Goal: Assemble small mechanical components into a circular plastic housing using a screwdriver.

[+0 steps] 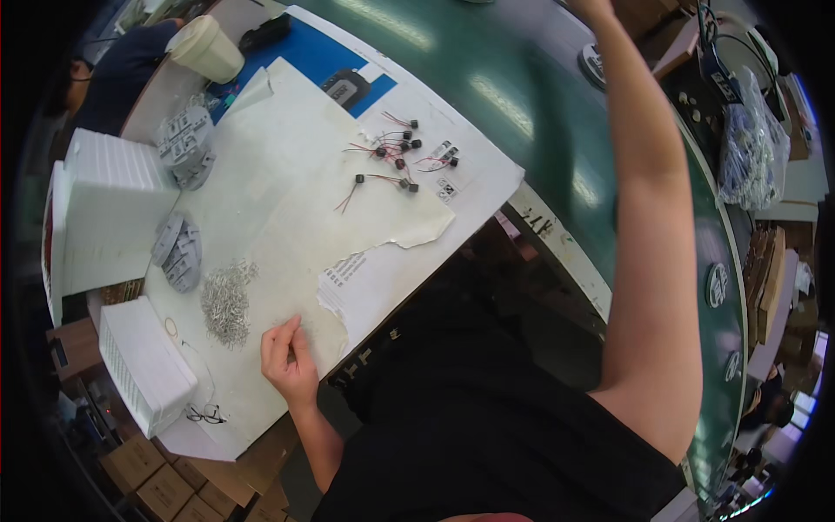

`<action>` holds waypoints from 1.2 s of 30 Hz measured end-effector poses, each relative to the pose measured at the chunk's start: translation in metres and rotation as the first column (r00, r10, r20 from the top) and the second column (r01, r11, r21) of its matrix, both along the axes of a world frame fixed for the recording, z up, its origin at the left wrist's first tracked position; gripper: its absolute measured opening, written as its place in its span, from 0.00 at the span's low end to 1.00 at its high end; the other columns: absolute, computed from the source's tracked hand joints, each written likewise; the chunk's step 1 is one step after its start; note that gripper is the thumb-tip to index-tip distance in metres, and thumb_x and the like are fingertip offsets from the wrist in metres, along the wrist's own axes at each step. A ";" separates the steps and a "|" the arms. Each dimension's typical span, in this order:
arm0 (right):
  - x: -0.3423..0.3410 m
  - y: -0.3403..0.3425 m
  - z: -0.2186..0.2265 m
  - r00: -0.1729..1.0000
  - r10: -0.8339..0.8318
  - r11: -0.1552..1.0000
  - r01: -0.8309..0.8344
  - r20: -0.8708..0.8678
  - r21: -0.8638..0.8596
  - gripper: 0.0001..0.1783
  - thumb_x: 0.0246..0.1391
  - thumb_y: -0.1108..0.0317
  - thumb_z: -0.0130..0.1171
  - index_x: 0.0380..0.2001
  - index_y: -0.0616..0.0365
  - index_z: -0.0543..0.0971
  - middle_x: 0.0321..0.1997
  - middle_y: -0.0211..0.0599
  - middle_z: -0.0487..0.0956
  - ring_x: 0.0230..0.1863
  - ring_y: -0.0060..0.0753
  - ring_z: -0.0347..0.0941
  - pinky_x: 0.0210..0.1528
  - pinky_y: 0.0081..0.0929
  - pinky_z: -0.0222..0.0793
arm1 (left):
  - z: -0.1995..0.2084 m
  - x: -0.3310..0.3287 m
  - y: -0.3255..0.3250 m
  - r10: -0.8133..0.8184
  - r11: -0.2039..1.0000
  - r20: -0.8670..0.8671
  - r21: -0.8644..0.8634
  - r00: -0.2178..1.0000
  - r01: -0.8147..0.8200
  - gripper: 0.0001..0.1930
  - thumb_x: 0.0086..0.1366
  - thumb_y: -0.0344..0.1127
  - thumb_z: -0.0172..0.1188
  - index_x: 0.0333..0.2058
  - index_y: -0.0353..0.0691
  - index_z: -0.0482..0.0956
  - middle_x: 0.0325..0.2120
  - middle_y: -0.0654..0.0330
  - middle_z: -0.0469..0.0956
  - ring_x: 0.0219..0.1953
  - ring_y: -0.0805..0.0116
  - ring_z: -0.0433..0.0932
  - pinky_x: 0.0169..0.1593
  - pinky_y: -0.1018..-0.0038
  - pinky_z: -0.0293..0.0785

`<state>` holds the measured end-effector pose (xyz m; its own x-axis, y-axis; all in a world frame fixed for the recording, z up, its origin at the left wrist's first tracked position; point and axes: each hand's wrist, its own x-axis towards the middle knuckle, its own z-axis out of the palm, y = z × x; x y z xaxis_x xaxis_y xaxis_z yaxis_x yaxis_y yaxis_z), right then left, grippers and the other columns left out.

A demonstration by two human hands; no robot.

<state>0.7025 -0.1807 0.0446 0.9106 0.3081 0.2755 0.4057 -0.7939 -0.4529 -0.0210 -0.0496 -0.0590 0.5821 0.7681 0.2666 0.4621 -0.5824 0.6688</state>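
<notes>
My left hand (291,361) rests near the front edge of the white worktable (287,200), its fingers curled and thumb and fingertips close together. Anything between them is too small to make out. Just left of it lies a loose pile of small silvery metal pieces (228,304). My right arm reaches far out over the green conveyor belt (548,113). Only the base of my right hand (593,9) shows at the top edge; its fingers are cut off. Several small black cylindrical parts with red and black wires (400,163) lie scattered at the table's far right.
Two grey moulded parts (178,252) (187,148) sit along the table's left side, beside white foam boxes (122,200) (148,365). A cream bucket (207,50) stands at the far left. Eyeglasses (206,415) lie near the front corner. Round grey pieces (716,285) ride on the belt.
</notes>
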 end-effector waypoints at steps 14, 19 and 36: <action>-0.274 -0.326 -0.033 0.947 0.265 0.913 -0.307 -0.179 -0.269 0.64 0.38 0.52 0.85 0.80 0.40 0.64 0.69 0.48 0.77 0.72 0.56 0.72 0.71 0.47 0.72 | -0.007 -0.004 0.011 -0.203 0.975 -0.003 0.089 0.979 0.203 0.12 0.74 0.19 0.61 0.52 0.31 0.86 0.41 0.54 0.80 0.42 0.66 0.79 0.42 0.75 0.75; -0.278 -0.276 -0.036 0.987 0.092 0.991 -0.104 -0.134 -0.080 0.64 0.33 0.55 0.87 0.78 0.39 0.66 0.69 0.46 0.74 0.67 0.53 0.75 0.69 0.45 0.74 | -0.005 -0.003 0.007 -0.193 0.980 0.014 0.058 0.981 0.192 0.14 0.71 0.18 0.64 0.52 0.33 0.88 0.40 0.54 0.78 0.38 0.66 0.77 0.39 0.74 0.74; -0.364 0.153 -0.031 -0.032 0.976 -0.074 -0.979 -0.215 -0.188 0.63 0.36 0.67 0.84 0.77 0.23 0.66 0.78 0.42 0.66 0.47 0.54 0.86 0.51 0.45 0.81 | 0.005 0.007 -0.005 -0.016 0.991 0.172 0.136 0.985 -0.007 0.14 0.59 0.15 0.69 0.43 0.34 0.89 0.33 0.54 0.80 0.34 0.60 0.80 0.36 0.70 0.77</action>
<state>0.3381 -0.0282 0.0139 -0.3861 0.9224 0.0103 0.8546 0.3619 -0.3723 -0.0138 -0.0549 -0.0540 0.5217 0.7154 0.4648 0.3442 -0.6750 0.6526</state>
